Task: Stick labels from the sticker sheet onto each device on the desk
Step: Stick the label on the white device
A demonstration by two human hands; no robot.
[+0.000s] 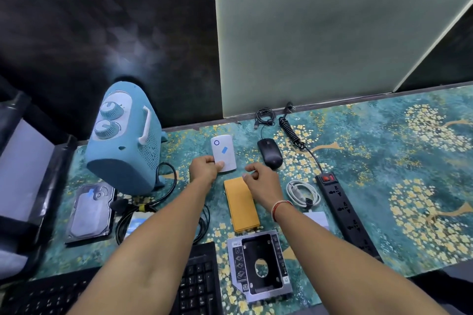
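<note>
Floral-matted table (384,161). Left hand (204,167) pinches white power bank (223,152), blue label (224,150) on. Right hand (261,181) loosely curled, empty, beside it. Risk: label lifts if unpressed.

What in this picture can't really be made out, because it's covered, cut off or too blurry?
- Keyboard: the two forearms cover much of it and the bottom edge cuts it off.
- White card: mostly under the right forearm, so what it is stays unclear.
- Right hand: fingers curled over the yellow pad; whether they pinch a sticker is too small to tell.
- Hard drive: its print is blurred.
</note>
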